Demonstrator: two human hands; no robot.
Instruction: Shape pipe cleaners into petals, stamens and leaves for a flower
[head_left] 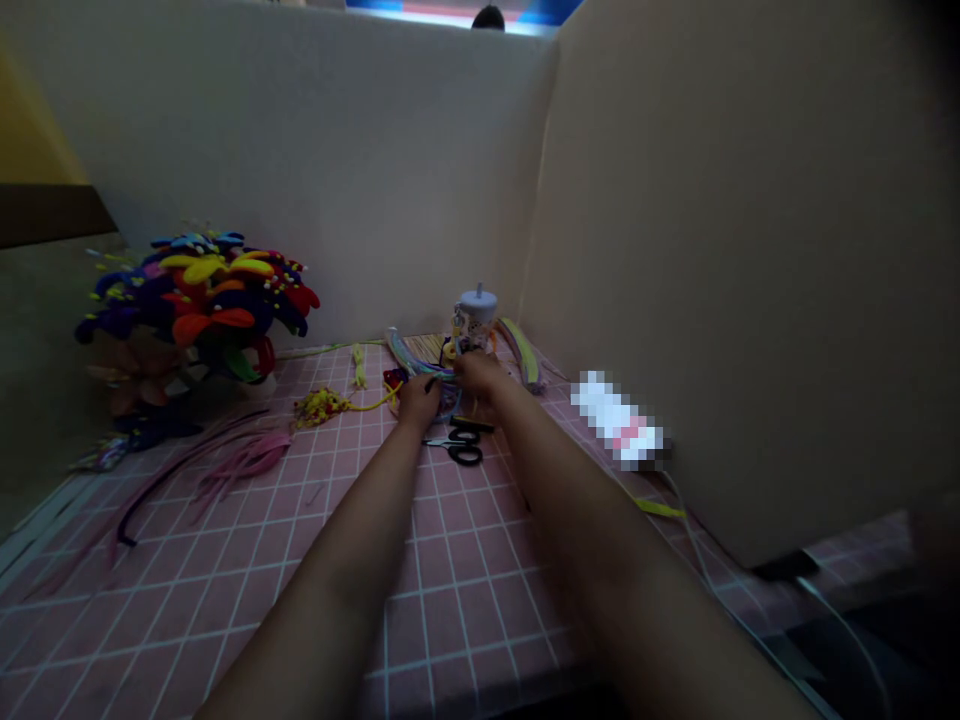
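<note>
Both my arms stretch forward over the table to a cluster of craft materials. My left hand (418,402) is closed, with a small dark piece showing at its fingers; I cannot make out what it is. Beside it, my right hand (480,372) reaches among the coloured strands, its fingers bent and partly hidden. A bundle of blue and purple fuzzy stems (409,352) lies just beyond the hands. Right behind my right hand stands a lidded cup with a straw (478,308). Black-handled scissors (465,455) lie on the table just below the hands.
A big bouquet of colourful fuzzy flowers (217,300) stands at the left. Pink strips (244,462) and a yellow beaded cluster (322,406) lie on the pink checked tablecloth (465,600). A yellow-green bundle (521,352) and a blurred white package (619,420) are to the right, by a wall panel (720,250).
</note>
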